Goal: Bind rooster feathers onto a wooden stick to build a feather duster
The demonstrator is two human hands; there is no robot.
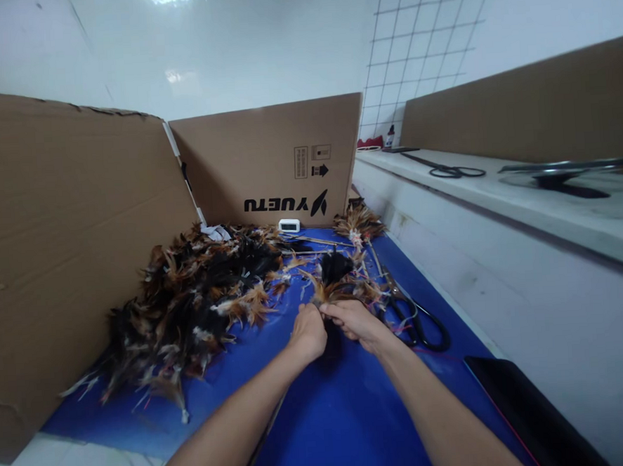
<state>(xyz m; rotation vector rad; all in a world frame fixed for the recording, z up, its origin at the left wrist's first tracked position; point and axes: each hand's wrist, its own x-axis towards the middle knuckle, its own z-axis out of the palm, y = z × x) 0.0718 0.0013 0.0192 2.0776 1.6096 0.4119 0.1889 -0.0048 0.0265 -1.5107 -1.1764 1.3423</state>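
My left hand [309, 328] and my right hand [351, 320] meet over the blue mat [323, 415], fingertips close together. Both are closed on a small bunch of brown feathers [330, 290], which fans out beyond the fingers. Just past it lies a tuft of black feathers [335, 265]. A large heap of brown and black feathers [193, 289] spreads to the left of my hands. Black-handled scissors [428, 328] rest on the mat to the right of my right hand.
Cardboard walls [68, 227] enclose the left and back. A small white device [288, 225] stands by the back panel, with a feather bundle [361, 223] to its right. The right ledge [526, 209] bears more scissors [453, 171]. A black object [528, 409] lies at the lower right.
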